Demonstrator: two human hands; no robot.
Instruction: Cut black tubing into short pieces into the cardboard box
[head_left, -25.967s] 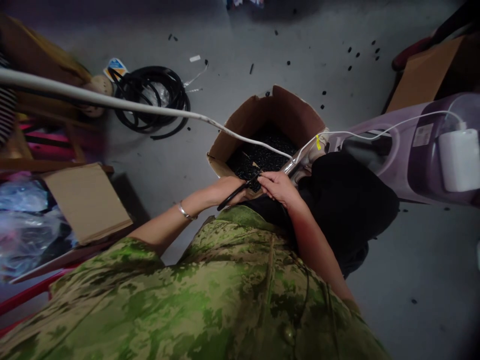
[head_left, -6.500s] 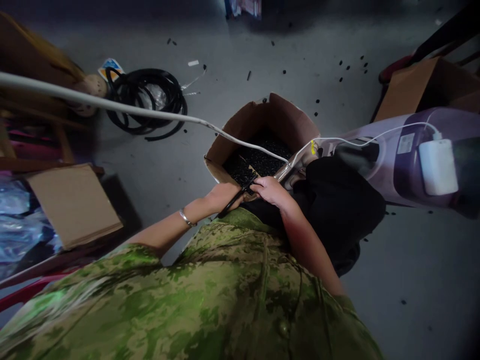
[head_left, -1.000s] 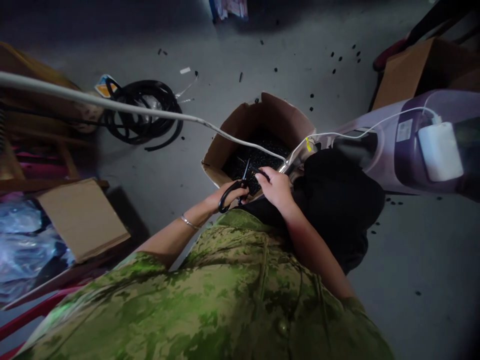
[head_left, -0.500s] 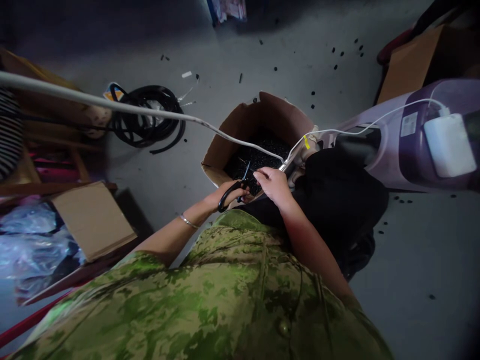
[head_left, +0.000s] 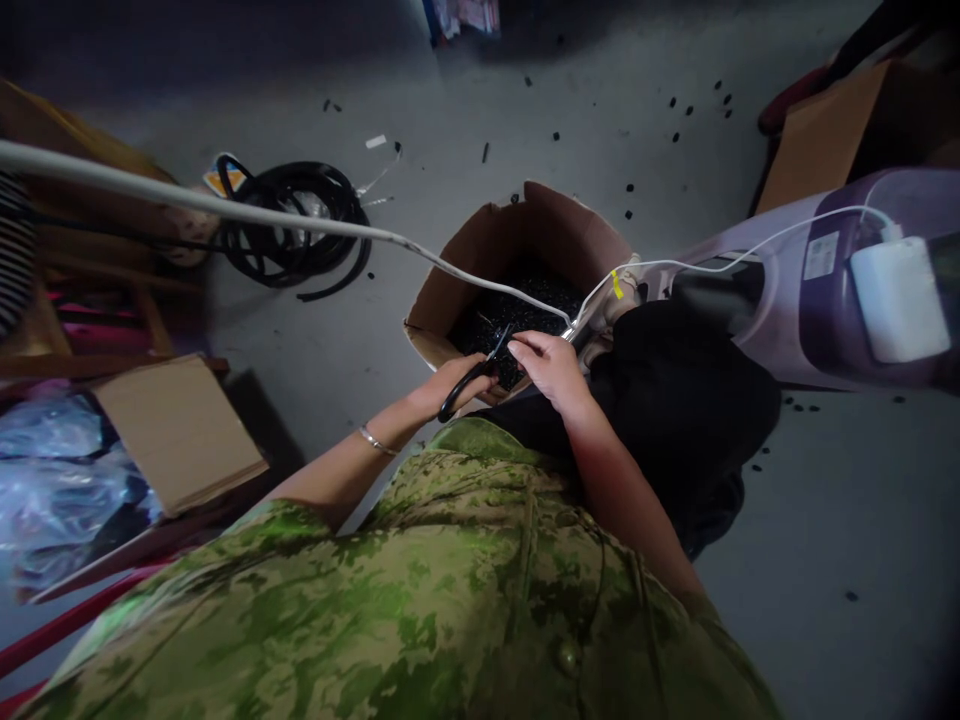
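My left hand grips a pair of black-handled scissors, whose blades point up and to the right over an open cardboard box. Close to the blade tips, my right hand has its thumb and forefinger pinched together. Whatever sits in that pinch is too small and dark to name. Many small black pieces lie in the bottom of the box, below both hands. A white cable crosses in front of the box and bends just beyond my right hand.
A black hose coil lies on the floor at left, near a flattened cardboard piece and clear plastic bags. At right stands a purple plastic stool-like object bearing a white adapter. Behind it is another cardboard box.
The scissor blades have drawn closer together and their tips have shifted slightly right, towards my right hand's fingertips. My right hand keeps its pinch in nearly the same place.
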